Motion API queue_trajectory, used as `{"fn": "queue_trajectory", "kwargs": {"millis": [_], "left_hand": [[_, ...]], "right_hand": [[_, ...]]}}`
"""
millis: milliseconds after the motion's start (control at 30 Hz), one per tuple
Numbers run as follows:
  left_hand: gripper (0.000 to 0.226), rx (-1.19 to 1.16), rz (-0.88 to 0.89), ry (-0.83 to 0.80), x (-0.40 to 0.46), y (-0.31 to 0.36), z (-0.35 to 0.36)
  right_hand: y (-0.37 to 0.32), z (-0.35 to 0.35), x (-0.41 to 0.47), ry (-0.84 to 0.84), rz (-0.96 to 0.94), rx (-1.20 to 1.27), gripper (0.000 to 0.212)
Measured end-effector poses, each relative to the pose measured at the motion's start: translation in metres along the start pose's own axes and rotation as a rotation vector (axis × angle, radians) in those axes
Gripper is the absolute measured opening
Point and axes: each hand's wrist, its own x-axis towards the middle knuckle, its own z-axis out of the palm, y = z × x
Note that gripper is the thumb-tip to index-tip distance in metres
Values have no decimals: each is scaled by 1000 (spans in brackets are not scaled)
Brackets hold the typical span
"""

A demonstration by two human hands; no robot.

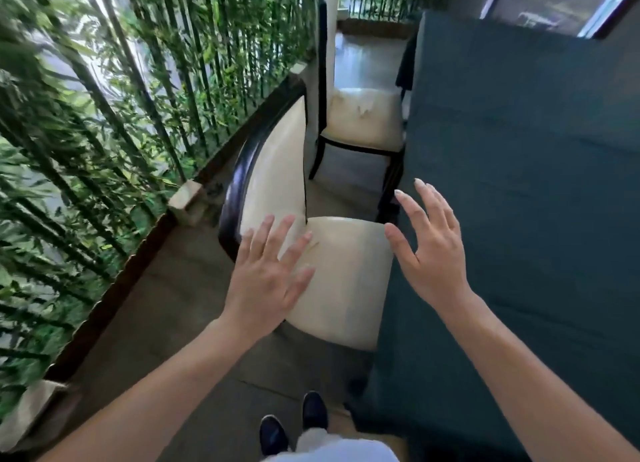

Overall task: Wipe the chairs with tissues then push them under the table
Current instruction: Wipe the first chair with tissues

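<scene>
Your shoes (292, 423) stand at the bottom of the view, toes toward the near chair (341, 281); your two forearms reach forward above them, both hands spread and holding nothing; no tissue shows in either hand or anywhere on the table (519, 184).

Your left hand (268, 274) hangs over the left edge of the near chair's cream seat, fingers straight and fanned, tips pointing toward the padded backrest (277, 171); whether the palm touches the seat you cannot tell from this view. Your right hand (431, 250) hovers at the seam where the seat meets the dark green tablecloth, fingers loosely spread and slightly bent, thumb toward the seat.

The chair sits between your hands and just ahead of them; its backrest is on your left, its front edge on your right, tucked just beside or slightly beneath the hanging cloth; so the push that sends it under runs left to right, across your body. Your left hand is the nearer one to the backrest and looks best placed to drive it.

A far chair (363, 119) stands beyond, in line along the same table edge, seat also close to the cloth; a bamboo screen (104, 115) runs along the left.
</scene>
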Motion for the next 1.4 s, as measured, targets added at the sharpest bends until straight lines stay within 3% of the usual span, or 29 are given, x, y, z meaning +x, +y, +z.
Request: {"fn": "queue_trajectory", "kwargs": {"millis": [133, 600, 700, 833, 933, 1100, 1233, 1400], "left_hand": [[56, 38, -14, -62, 12, 1, 29], [65, -112, -69, -240, 68, -22, 106], [64, -171, -93, -216, 75, -25, 108], [60, -229, -94, -51, 89, -22, 105], [61, -224, -133, -72, 105, -21, 120], [63, -128, -297, -222, 114, -30, 159], [58, -59, -318, -295, 117, -41, 190], [63, -98, -487, -475, 129, -34, 239]], "right_hand": [[13, 36, -4, 63, -138, -39, 45], [40, 96, 18, -156, 95, -231, 60], [36, 107, 21, -152, 137, -211, 57], [40, 121, 39, -55, 129, -200, 49], [55, 148, 54, -45, 135, -136, 48], [90, 226, 67, -205, 168, -23, 52], [111, 266, 69, -341, 190, 41, 54], [132, 306, 60, -526, 237, 47, 55]]}}
